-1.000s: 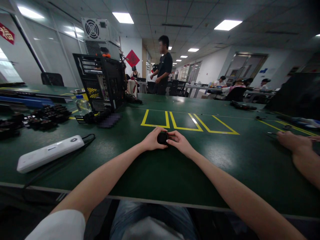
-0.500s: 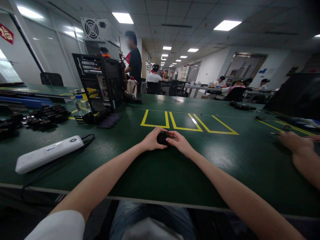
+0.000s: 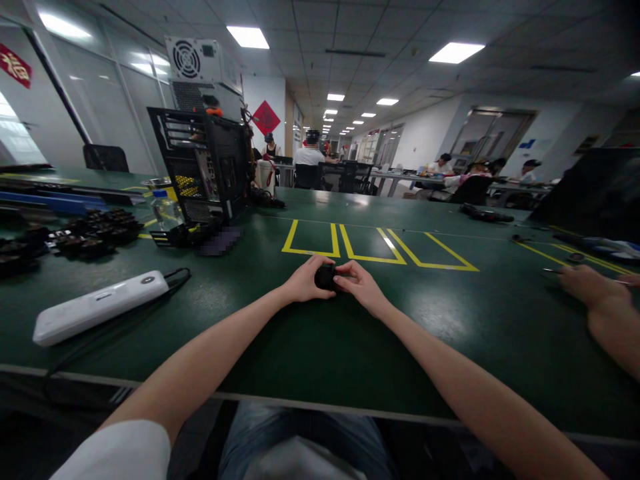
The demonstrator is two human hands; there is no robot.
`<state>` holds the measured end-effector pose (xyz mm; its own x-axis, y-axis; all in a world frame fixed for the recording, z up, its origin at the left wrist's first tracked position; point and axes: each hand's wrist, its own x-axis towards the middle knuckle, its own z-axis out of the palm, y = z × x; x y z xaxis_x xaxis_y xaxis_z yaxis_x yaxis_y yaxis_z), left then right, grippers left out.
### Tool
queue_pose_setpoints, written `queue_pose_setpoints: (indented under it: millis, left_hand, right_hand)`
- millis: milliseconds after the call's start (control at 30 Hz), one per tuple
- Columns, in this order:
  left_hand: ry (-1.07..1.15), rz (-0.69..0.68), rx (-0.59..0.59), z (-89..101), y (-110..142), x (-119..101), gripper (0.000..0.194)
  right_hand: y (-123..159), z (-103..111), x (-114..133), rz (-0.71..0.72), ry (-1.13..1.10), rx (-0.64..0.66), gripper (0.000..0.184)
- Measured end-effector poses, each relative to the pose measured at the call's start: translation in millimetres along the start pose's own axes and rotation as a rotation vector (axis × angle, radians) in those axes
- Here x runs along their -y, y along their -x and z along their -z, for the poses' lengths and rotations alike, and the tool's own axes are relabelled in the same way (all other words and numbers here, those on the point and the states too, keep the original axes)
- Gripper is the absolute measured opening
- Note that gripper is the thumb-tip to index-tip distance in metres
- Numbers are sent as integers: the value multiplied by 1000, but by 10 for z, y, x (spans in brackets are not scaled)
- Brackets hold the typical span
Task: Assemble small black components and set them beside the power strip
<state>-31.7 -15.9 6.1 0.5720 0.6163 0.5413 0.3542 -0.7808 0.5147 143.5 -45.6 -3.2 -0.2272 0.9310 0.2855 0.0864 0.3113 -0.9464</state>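
A small black rounded part (image 3: 325,276) is held between my two hands, just above or on the green tabletop (image 3: 320,347); I cannot tell which. My left hand (image 3: 303,280) curls round its left side, thumb below and fingers above. From the right, my right hand (image 3: 359,283) pinches its edge with fingertips and thumb. The part's details are too dark to make out. Beyond the hands, yellow tape outlines (image 3: 367,257) mark the table.
At left lie a white power strip (image 3: 103,307) with a black cable, and clusters of black parts (image 3: 97,233). Behind them stand a plastic bottle (image 3: 166,212) and an open black computer case (image 3: 205,167). A co-worker's hands (image 3: 593,290) hold a thin tool at right.
My hands keep their hold on the black part, with only a slight shift of the right fingers. The standing person behind the computer case has gone from view.
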Motion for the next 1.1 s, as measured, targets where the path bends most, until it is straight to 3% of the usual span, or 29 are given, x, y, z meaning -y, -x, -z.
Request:
queue_pose_setpoints:
  millis: [200, 367, 700, 833, 1000, 1100]
  left_hand:
    - [4, 4, 6, 9, 3, -7, 59]
    - [3, 0, 2, 15, 3, -20, 59]
    - [25, -2, -2, 20, 1, -32, 58]
    - [14, -3, -1, 12, -1, -21, 59]
    - [11, -17, -4, 14, 1, -16, 59]
    - [11, -10, 2, 16, 3, -20, 59]
  right_hand:
    - [-30, 41, -3, -44, 99, 48, 30]
    - [-11, 48, 27, 10, 44, 113, 31]
    - [-8, 2, 31, 9, 80, 18, 30]
    - [-18, 30, 25, -22, 126, 52, 33]
    - [-6, 21, 7, 43, 25, 80, 36]
    - [4, 4, 10, 22, 20, 54, 27]
